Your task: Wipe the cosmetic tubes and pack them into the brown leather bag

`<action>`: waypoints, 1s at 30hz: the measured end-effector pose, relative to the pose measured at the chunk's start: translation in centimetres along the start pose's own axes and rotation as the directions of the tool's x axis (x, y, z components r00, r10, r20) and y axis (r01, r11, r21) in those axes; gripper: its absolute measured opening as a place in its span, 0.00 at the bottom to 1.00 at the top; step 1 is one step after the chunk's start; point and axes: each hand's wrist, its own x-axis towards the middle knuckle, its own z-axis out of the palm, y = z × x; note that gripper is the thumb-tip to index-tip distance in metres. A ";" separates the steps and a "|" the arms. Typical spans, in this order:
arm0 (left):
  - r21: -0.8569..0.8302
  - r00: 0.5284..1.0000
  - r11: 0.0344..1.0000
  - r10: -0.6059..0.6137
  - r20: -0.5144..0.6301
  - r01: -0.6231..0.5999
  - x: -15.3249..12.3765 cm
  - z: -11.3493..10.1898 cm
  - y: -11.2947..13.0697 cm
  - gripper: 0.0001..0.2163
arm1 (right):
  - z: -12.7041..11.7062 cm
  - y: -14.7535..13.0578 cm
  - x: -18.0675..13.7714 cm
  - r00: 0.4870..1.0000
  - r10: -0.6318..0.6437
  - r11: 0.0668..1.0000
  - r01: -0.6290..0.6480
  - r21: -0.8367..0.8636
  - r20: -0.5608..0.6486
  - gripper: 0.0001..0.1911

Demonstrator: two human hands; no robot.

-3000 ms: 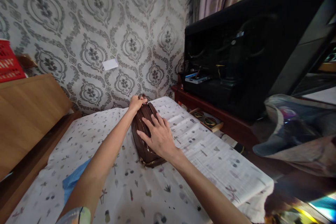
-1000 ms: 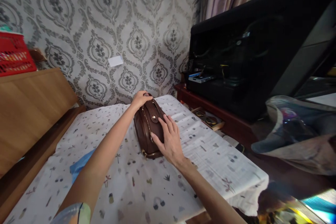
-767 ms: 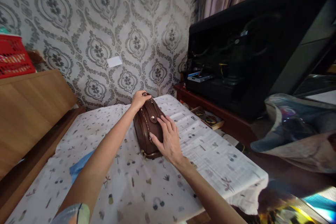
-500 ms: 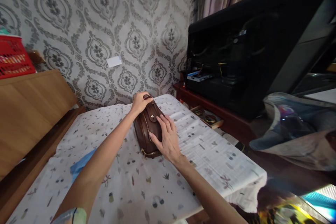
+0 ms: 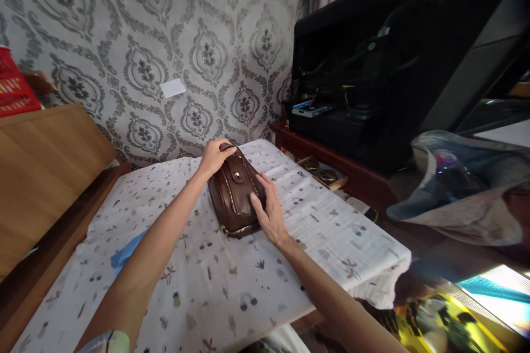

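Both hands on the dark brown glossy leather pouch bag (image 5: 234,198): left hand (image 5: 214,156) curled over its far end, fingers wrapped round the top; right hand (image 5: 269,209) laid flat on its near right side, fingers spread, pressing rather than clamping. Bag lies lengthwise on the white printed cloth covering the table (image 5: 199,265), toward the far edge, roughly mid-width. Looks soft-sided, light, likely gives under pressure; shiny surface could be slippery. Gold zip and snap flap on top. Best hold probably by both ends or around the body, not the flap.
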 end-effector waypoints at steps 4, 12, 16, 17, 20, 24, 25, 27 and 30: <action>-0.088 1.000 0.996 -0.014 -0.013 0.012 0.1 0.1 -0.7 0.09 | -0.1 0.6 0.6 0.999 0.042 0.993 -0.040 0.114 -0.015 0.22; -0.276 0.988 0.951 -0.152 -0.033 0.137 0.3 0.5 -1.8 0.12 | -0.1 0.5 0.8 0.994 0.102 0.979 -0.095 0.178 -0.030 0.22; -0.302 0.983 0.940 -0.181 -0.039 0.161 0.3 0.6 -1.6 0.13 | -0.1 0.3 0.8 0.997 0.080 0.983 -0.076 0.165 -0.021 0.22; -0.304 0.982 0.938 -0.185 -0.040 0.165 0.3 0.7 -1.5 0.13 | 0.0 0.3 0.8 0.997 0.073 0.985 -0.068 0.157 -0.025 0.22; -0.303 0.981 0.938 -0.187 -0.046 0.165 0.3 0.7 -1.1 0.12 | 0.1 0.3 0.7 0.998 0.062 0.988 -0.056 0.143 -0.034 0.21; -0.230 0.993 0.969 -0.106 -0.056 0.090 -0.1 0.7 -0.2 0.11 | 0.2 0.3 0.7 0.997 0.069 0.986 -0.064 0.153 -0.029 0.21; -0.199 0.996 0.978 -0.080 -0.049 0.069 -0.3 0.7 0.1 0.11 | 0.2 0.3 0.7 0.997 0.072 0.986 -0.067 0.153 -0.026 0.21; -0.145 0.999 0.989 -0.042 -0.008 0.040 -0.7 0.6 0.7 0.10 | 0.2 0.2 0.8 0.997 0.076 0.986 -0.072 0.151 -0.021 0.21; -0.097 0.996 0.995 -0.005 0.084 0.013 -1.1 0.4 1.6 0.12 | 0.1 0.2 0.9 0.996 0.084 0.986 -0.080 0.148 -0.020 0.21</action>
